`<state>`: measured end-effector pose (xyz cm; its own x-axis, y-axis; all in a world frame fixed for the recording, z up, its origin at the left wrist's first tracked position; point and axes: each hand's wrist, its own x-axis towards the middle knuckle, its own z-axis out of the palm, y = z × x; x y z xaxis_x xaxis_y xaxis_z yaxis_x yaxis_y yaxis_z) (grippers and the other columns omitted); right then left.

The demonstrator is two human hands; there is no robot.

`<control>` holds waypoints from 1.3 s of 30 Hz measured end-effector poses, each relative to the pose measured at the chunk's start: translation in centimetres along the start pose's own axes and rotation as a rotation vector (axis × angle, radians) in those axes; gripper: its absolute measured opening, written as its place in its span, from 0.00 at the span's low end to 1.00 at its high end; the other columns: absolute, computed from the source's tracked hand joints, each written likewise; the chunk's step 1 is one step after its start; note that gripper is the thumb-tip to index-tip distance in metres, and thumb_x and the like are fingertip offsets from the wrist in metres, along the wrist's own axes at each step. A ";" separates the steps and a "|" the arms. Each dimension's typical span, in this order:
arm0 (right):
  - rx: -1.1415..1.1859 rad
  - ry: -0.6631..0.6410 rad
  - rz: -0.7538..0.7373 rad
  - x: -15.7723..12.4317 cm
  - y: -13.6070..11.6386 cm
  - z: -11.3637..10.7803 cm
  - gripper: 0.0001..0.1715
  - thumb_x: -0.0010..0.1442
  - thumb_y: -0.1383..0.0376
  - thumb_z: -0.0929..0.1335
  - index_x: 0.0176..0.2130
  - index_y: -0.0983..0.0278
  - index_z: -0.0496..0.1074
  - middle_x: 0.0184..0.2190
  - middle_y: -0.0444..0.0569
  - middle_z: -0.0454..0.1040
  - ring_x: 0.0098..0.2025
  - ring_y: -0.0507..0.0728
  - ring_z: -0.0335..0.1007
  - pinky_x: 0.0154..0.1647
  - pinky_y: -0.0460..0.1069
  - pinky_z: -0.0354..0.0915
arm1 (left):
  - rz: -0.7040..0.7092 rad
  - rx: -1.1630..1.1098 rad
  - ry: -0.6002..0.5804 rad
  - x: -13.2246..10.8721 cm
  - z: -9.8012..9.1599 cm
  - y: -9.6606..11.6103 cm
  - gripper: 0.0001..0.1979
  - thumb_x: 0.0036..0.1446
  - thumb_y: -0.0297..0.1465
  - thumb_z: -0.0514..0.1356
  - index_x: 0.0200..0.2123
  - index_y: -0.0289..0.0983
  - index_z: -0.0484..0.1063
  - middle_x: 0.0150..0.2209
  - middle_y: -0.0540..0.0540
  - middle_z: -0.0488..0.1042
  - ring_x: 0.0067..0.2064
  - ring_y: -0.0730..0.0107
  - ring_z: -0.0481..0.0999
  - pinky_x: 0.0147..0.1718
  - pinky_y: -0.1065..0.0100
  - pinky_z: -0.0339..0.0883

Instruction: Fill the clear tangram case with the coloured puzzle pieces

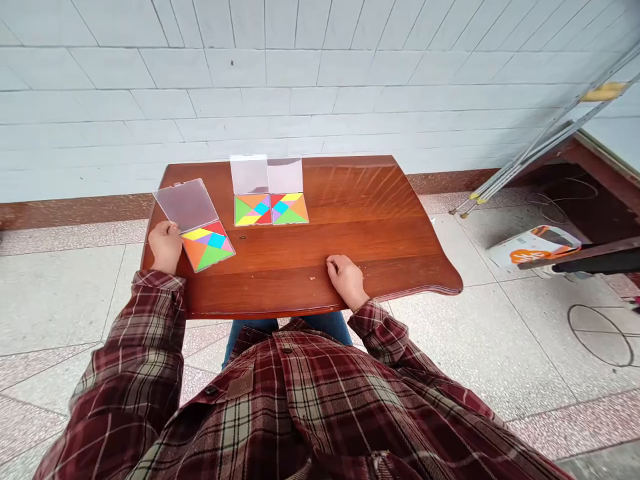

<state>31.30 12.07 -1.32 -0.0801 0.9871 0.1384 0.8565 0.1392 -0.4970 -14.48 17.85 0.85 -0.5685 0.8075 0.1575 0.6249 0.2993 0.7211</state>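
against a white tiled wall [320, 100], we find a polished wooden table [350, 220] bearing three open tangram cases, each tray filled with coloured pieces and no lid shut: the far-left case [253, 210] and far-right case [289, 208] sit side by side at the far edge, squared to it. the third case [207, 245] lies skewed at the left, its long axis running from its clear lid [186, 205] at far-left to its tray at near-right. we cannot tell whether the left hand [165, 247] grips that lid or only rests against it; the right hand [347, 280] lies released near the table's near edge, holding nothing.
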 end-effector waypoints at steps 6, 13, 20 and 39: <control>-0.083 0.017 -0.003 -0.5 -0.2 0.4 0.18 0.65 0.61 0.58 0.41 0.63 0.74 0.38 0.52 0.76 0.38 0.57 0.71 0.37 0.48 0.61 | -0.030 -0.008 0.053 6.4 2.2 1.4 0.07 0.52 0.24 0.49 0.25 0.38 0.62 0.25 0.50 0.65 0.28 0.71 0.65 0.33 0.67 0.61; -0.094 0.029 0.017 -0.9 0.2 0.7 0.17 0.65 0.60 0.58 0.39 0.60 0.74 0.37 0.52 0.77 0.36 0.58 0.72 0.36 0.49 0.62 | 0.039 -0.023 -0.022 9.0 5.3 3.7 0.06 0.53 0.25 0.51 0.25 0.38 0.63 0.25 0.49 0.65 0.31 0.70 0.64 0.37 0.68 0.60; -0.091 0.034 0.055 -1.1 0.4 1.0 0.17 0.64 0.59 0.58 0.38 0.59 0.74 0.37 0.52 0.77 0.36 0.59 0.73 0.35 0.51 0.63 | 0.099 -0.013 -0.027 9.0 6.7 3.9 0.07 0.56 0.28 0.51 0.26 0.38 0.64 0.27 0.49 0.66 0.31 0.70 0.63 0.36 0.68 0.59; 0.123 -0.121 -0.011 -0.1 0.2 -0.8 0.14 0.61 0.61 0.60 0.36 0.60 0.73 0.35 0.51 0.77 0.37 0.58 0.74 0.40 0.50 0.66 | 0.104 0.028 -0.005 7.3 10.0 6.7 0.08 0.58 0.29 0.50 0.27 0.38 0.64 0.26 0.50 0.63 0.29 0.70 0.60 0.35 0.67 0.57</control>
<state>31.86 11.91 -0.77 -0.1568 0.9867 0.0437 0.7867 0.1516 -0.5984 -9.10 30.84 0.09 -0.4975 0.8372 0.2273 0.6953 0.2281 0.6816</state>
